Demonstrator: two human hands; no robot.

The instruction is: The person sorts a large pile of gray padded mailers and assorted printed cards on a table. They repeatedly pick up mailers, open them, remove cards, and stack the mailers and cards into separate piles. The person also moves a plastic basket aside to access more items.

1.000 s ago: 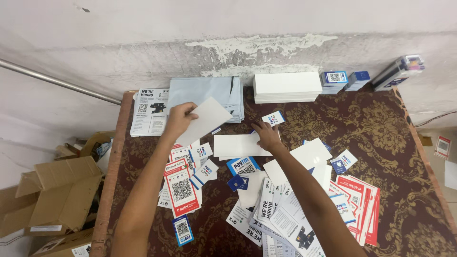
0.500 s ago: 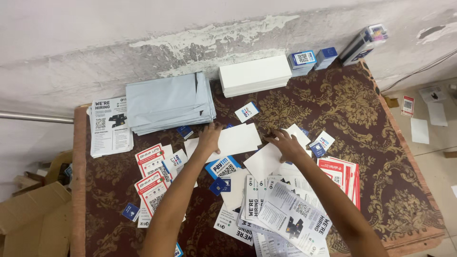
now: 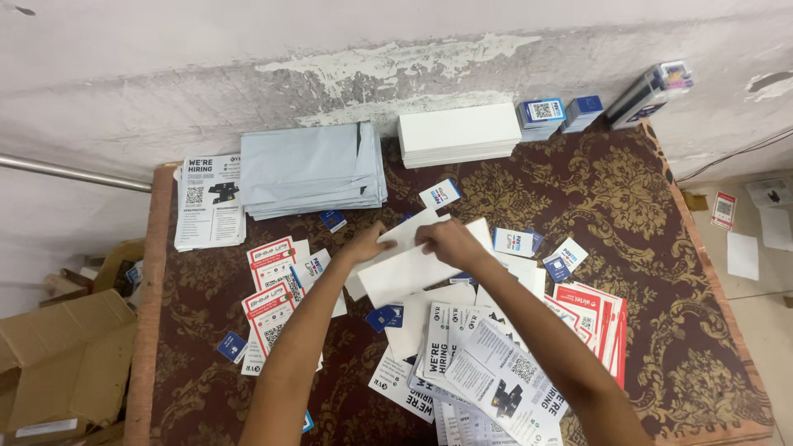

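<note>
Both hands meet over a white envelope at mid-table.

Left hand and right hand are closed on the white envelope, gripping its upper edge from either side; it sits raised and tilted above the patterned red tablecloth, with loose white sheets just beneath. Judged step: handling a single envelope, possibly opening it or filling it, though what goes in cannot be told. Printed flyers lie near the wrists, red-bordered code cards to the left, and small blue-and-white cards just beside the right hand. A grey mailer stack and a white envelope stack sit by the wall. Any next move calls for a steady hold at one edge while the other hand works.
</note>
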